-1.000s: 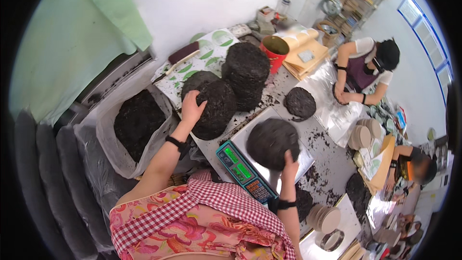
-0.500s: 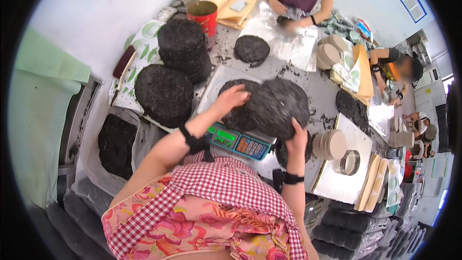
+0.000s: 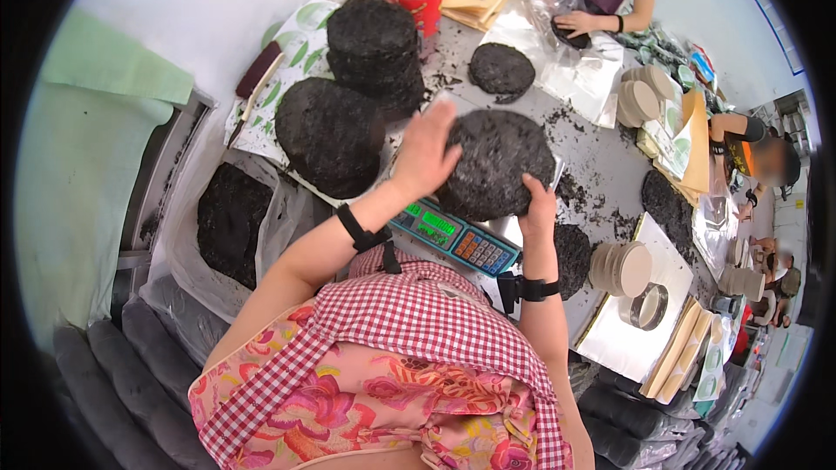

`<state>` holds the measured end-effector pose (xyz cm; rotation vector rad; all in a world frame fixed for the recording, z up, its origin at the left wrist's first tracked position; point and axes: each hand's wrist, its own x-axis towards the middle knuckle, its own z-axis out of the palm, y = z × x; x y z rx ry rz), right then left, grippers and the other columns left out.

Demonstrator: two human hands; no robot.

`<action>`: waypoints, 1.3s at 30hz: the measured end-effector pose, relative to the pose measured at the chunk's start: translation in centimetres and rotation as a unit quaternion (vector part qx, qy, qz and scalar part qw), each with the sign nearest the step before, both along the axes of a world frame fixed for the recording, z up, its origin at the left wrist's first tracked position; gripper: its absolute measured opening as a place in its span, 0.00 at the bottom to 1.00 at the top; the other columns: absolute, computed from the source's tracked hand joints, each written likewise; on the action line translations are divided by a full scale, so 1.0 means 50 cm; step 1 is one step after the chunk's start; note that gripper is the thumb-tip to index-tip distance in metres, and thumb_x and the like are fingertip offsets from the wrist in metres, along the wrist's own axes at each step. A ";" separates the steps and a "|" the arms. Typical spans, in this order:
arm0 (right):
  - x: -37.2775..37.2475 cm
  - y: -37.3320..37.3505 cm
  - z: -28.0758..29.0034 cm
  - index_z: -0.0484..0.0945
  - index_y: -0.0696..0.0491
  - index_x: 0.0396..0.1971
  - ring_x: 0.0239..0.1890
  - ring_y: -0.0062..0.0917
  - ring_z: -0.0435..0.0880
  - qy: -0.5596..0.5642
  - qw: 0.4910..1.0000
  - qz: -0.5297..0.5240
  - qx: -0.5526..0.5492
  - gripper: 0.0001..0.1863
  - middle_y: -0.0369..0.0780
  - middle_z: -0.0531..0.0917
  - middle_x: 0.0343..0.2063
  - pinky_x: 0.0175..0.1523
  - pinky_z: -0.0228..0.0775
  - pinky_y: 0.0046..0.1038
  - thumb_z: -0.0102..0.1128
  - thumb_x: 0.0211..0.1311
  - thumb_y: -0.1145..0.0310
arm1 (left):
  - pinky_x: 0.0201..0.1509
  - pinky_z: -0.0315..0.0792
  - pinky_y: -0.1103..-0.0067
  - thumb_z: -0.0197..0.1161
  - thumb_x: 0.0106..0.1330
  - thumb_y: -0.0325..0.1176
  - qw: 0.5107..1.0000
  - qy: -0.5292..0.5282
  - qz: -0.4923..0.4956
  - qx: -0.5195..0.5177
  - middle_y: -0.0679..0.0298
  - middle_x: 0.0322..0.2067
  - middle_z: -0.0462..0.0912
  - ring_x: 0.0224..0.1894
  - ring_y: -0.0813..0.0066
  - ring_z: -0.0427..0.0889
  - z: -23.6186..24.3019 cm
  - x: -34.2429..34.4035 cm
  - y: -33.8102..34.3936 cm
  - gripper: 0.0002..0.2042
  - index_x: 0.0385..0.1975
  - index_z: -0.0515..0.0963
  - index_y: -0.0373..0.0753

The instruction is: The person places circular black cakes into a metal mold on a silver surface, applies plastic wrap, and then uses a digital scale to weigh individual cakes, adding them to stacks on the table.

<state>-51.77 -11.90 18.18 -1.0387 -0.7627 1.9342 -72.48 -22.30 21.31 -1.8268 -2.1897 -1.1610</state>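
A round, black, rough cake of pressed material lies level over the digital scale, covering most of its platform. My right hand grips the cake's right edge, thumb on top and the other fingers hidden beneath. At the left edge is my left hand, open, fingers stretched out and slightly blurred; its thumb overlaps the rim, but I cannot tell if it touches. The scale's keypad and lit green display face me. Left of my left hand stand a large black cake and a taller stack of black cakes.
A brush and red bucket are at the back left. Another black cake lies beyond mine. To the right are pale discs and a metal ring. A lined bin holds black material. Co-workers sit across and right.
The cake in my right hand was tilted and blurred, with another dark cake beside it under my left hand; now it lies level over the scale. My left hand has spread its fingers.
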 end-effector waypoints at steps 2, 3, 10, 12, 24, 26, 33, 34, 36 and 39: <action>-0.004 -0.001 -0.006 0.74 0.63 0.43 0.37 0.33 0.81 -0.196 0.969 0.068 0.133 0.17 0.43 0.81 0.37 0.43 0.74 0.31 0.60 0.54 0.71 | 0.67 0.47 0.53 0.56 0.62 0.39 0.981 0.048 -0.032 -0.184 0.54 0.66 0.53 0.69 0.54 0.50 -0.102 0.021 -0.001 0.31 0.64 0.55 0.34; -0.019 -0.013 0.014 0.76 0.62 0.42 0.36 0.35 0.82 -0.324 0.918 0.114 0.201 0.16 0.44 0.82 0.35 0.42 0.74 0.31 0.60 0.54 0.70 | 0.67 0.46 0.51 0.55 0.63 0.41 0.972 0.053 -0.023 -0.227 0.55 0.67 0.50 0.70 0.55 0.47 -0.149 0.027 0.002 0.31 0.64 0.55 0.35; -0.020 -0.093 0.033 0.79 0.53 0.44 0.38 0.33 0.83 -0.290 0.783 0.092 0.543 0.22 0.47 0.81 0.38 0.43 0.74 0.30 0.60 0.43 0.80 | 0.66 0.43 0.48 0.49 0.66 0.38 0.965 0.128 -0.001 -0.229 0.56 0.69 0.46 0.71 0.55 0.43 -0.167 0.040 0.056 0.30 0.65 0.51 0.33; 0.077 -0.061 0.039 0.77 0.66 0.40 0.34 0.26 0.83 -0.290 0.928 -0.099 0.214 0.13 0.39 0.82 0.37 0.38 0.74 0.27 0.58 0.59 0.74 | 0.67 0.44 0.49 0.50 0.65 0.39 0.973 0.083 0.002 -0.214 0.56 0.69 0.45 0.71 0.57 0.42 -0.177 0.044 0.075 0.31 0.66 0.51 0.34; 0.094 0.311 -0.141 0.68 0.54 0.57 0.57 0.38 0.70 0.173 0.967 -0.159 -0.094 0.25 0.42 0.71 0.57 0.63 0.59 0.42 0.51 0.64 0.57 | 0.69 0.50 0.64 0.59 0.56 0.29 0.990 -0.129 0.029 0.055 0.47 0.63 0.58 0.67 0.51 0.54 -0.118 -0.033 0.120 0.29 0.59 0.61 0.33; 0.078 0.396 -0.148 0.69 0.55 0.56 0.56 0.37 0.71 0.141 0.971 -0.190 -0.033 0.26 0.42 0.72 0.56 0.62 0.61 0.41 0.52 0.63 0.55 | 0.69 0.47 0.60 0.61 0.53 0.29 0.981 -0.009 0.188 0.056 0.48 0.61 0.60 0.67 0.49 0.53 -0.067 -0.149 0.022 0.28 0.56 0.64 0.34; 0.000 0.256 -0.098 0.66 0.62 0.55 0.54 0.39 0.72 0.155 0.983 -0.068 -0.071 0.29 0.46 0.74 0.52 0.59 0.66 0.39 0.56 0.62 0.56 | 0.64 0.56 0.59 0.69 0.53 0.43 0.884 0.029 0.439 -0.156 0.49 0.59 0.64 0.66 0.51 0.56 -0.160 -0.253 -0.262 0.30 0.53 0.67 0.34; -0.003 0.197 -0.099 0.68 0.63 0.54 0.52 0.36 0.74 0.094 0.991 -0.028 -0.094 0.27 0.45 0.75 0.50 0.59 0.65 0.39 0.57 0.62 0.57 | 0.61 0.60 0.63 0.68 0.54 0.41 0.911 -0.100 0.392 -0.084 0.49 0.54 0.69 0.61 0.51 0.64 -0.143 -0.238 -0.256 0.29 0.52 0.66 0.33; 0.024 0.086 -0.145 0.72 0.63 0.50 0.48 0.33 0.76 -0.205 0.969 0.104 0.088 0.28 0.45 0.77 0.48 0.53 0.67 0.32 0.63 0.56 0.58 | 0.55 0.68 0.69 0.66 0.56 0.37 0.924 -0.232 0.302 0.014 0.49 0.47 0.76 0.52 0.51 0.74 -0.077 -0.180 -0.210 0.26 0.52 0.66 0.33; 0.087 -0.007 -0.100 0.76 0.67 0.43 0.40 0.27 0.79 -0.408 0.833 0.174 0.332 0.20 0.41 0.81 0.40 0.47 0.69 0.29 0.62 0.58 0.64 | 0.45 0.73 0.68 0.61 0.59 0.32 0.980 -0.033 0.170 0.095 0.53 0.41 0.80 0.43 0.52 0.79 -0.038 -0.094 -0.142 0.19 0.51 0.71 0.39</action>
